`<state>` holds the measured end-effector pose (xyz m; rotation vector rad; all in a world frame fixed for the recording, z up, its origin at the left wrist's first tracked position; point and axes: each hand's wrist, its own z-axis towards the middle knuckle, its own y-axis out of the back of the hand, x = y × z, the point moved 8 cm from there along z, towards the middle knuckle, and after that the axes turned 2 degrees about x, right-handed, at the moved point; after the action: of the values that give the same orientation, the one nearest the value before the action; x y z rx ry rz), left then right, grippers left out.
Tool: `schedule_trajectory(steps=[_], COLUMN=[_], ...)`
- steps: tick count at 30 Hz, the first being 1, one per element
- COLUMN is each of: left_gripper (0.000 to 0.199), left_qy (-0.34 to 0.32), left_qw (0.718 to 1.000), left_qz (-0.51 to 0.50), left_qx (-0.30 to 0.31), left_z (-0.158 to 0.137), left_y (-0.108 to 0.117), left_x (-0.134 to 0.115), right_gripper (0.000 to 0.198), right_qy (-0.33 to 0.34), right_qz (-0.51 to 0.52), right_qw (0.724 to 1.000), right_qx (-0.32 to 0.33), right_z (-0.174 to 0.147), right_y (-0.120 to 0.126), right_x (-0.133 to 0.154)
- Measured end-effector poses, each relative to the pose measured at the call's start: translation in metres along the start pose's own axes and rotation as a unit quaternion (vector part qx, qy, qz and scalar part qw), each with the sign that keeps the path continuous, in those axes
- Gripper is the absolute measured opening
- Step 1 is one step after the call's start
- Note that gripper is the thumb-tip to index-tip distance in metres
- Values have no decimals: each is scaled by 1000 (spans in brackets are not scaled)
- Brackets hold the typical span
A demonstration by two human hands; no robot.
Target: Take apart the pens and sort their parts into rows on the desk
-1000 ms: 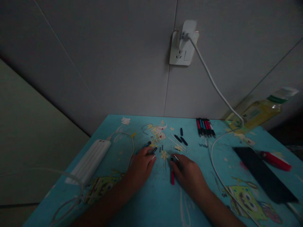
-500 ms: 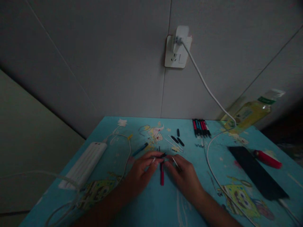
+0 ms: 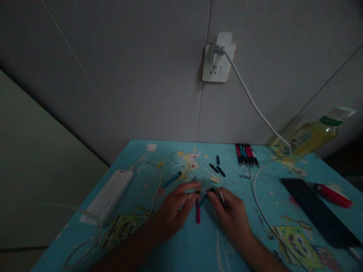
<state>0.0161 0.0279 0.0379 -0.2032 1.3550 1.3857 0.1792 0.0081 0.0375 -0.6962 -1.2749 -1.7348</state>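
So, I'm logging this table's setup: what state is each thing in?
Right hand: pinching a blue piece
Left hand: blurred, grip unclear
Red barrel: lying between the hands
Blue pen: lying flat
Black grips: three lying loose
White rods: lying loose
Pen row: laid side by side
Charger: plugged into wall socket, cable attached
Bottle: capped, yellow liquid inside
Power strip: lying flat
Dark slab: lying flat
Red object: lying flat

The left hand [image 3: 176,211] has blurred fingers [image 3: 190,185], and whatever sits at their tips is too smeared to tell. The right hand [image 3: 231,207] hides part of a white rod [image 3: 222,197] and of a blue barrel [image 3: 203,200]. The left forearm [image 3: 136,241] is cut off at seven o'clock, the right forearm [image 3: 261,247] at five, the bench [image 3: 195,249] at six. At three o'clock, the bottle [image 3: 313,136] bears label print too small to read.
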Motion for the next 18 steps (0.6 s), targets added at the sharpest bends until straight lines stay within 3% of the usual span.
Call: schedule_trajectory(steps=[2, 4, 6, 10, 18], left_gripper=[30, 28, 29, 29, 33], left_qy=[36, 70, 81, 87, 99], left_qw=[991, 974, 967, 970, 987], left_qz=[104, 191, 226, 216, 125], left_qx=[-77, -103, -90, -68, -31], left_z=[1, 1, 2, 2, 6], left_y=[18, 26, 25, 19, 21], left_x=[17, 35, 50, 61, 54], right_gripper=[27, 24, 20, 14, 15], right_qy=[-3, 2, 16, 39, 39], right_qz=[-14, -20, -20, -20, -23], right_qw=[1000, 1000, 1000, 998, 998], right_qx=[-10, -2, 11, 36, 50], right_z=[0, 0, -1, -4, -4], right_y=[3, 3, 0, -5, -7], right_x=[1, 3, 7, 11, 11])
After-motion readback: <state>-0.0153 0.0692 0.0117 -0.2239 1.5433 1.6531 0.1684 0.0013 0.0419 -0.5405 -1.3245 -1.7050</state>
